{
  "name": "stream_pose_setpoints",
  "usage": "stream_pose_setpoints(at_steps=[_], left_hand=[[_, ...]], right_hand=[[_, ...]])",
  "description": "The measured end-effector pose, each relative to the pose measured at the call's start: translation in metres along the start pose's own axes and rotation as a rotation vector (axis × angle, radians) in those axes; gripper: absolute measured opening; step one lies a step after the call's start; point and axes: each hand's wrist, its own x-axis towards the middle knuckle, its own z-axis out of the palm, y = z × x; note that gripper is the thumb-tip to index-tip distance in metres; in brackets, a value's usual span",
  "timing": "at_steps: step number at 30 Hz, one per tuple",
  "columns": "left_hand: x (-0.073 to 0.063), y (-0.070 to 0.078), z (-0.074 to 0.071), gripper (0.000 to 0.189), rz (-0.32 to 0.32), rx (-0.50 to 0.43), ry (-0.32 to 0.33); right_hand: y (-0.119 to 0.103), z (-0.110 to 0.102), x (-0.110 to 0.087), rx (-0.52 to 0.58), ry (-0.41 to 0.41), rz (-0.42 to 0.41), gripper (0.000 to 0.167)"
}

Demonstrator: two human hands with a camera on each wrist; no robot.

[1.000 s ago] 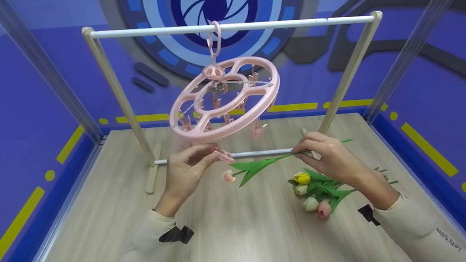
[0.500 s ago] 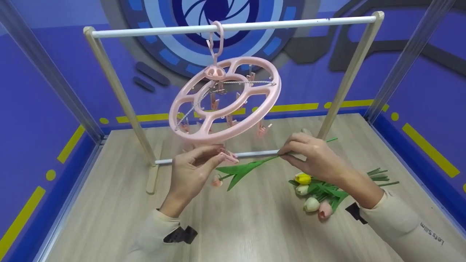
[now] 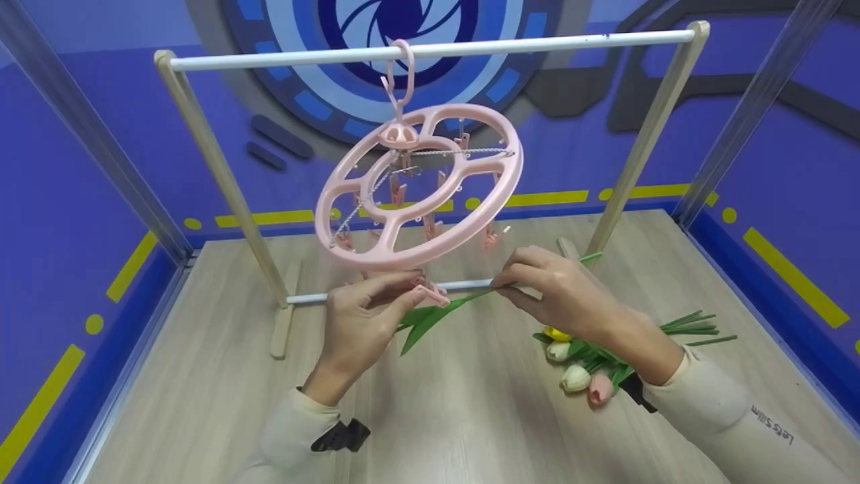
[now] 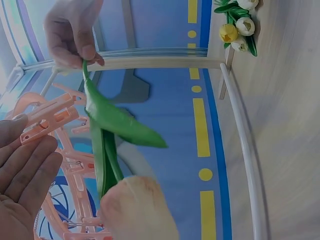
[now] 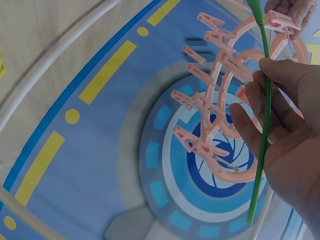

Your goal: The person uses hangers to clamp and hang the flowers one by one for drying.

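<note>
In the head view my left hand [image 3: 366,316] pinches a pink clothespin [image 3: 435,296] below the near rim of the round pink clip hanger [image 3: 416,254]. My right hand [image 3: 561,286] pinches the green stem of a tulip, its leaves [image 3: 426,329] pointing left, just under the clothespin. The left hand hides the blossom there. In the left wrist view the pale peach blossom [image 4: 140,207] hangs lowest, and the clothespin [image 4: 47,120] lies between thumb and fingers, beside the leaves. The right wrist view shows the stem [image 5: 266,125] running between thumb and fingers.
The hanger hooks over the white top bar [image 3: 537,46] of a wooden-legged rack, with several clothespins dangling from it. On the table at right lies a bunch of tulips [image 3: 576,378], yellow, white and pink. A lower white bar [image 3: 306,298] crosses behind my hands.
My right hand has moved left with the tulip, bringing stem and leaves under the clothespin; the blossom has passed behind my left hand. The left hand and clothespin have shifted slightly right.
</note>
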Motion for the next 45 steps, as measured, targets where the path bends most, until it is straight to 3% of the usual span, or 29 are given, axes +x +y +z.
stream_pose_setpoints(at_steps=[11,25,34,45], left_hand=[[-0.001,0.000,0.000,0.020,-0.010,0.075,-0.001],[0.002,0.001,0.004,0.022,0.001,0.037,-0.019],[0.000,-0.002,0.005,0.029,0.025,0.083,-0.003],[-0.007,-0.005,-0.001,0.031,-0.069,0.045,0.025]], right_hand=[[-0.007,0.009,0.013,-0.012,-0.007,-0.007,0.026],[-0.009,0.013,0.020,-0.011,-0.002,-0.053,0.026],[-0.008,0.015,0.019,-0.012,0.016,-0.075,0.027],[-0.006,0.014,0.014,0.043,0.015,-0.079,0.026]])
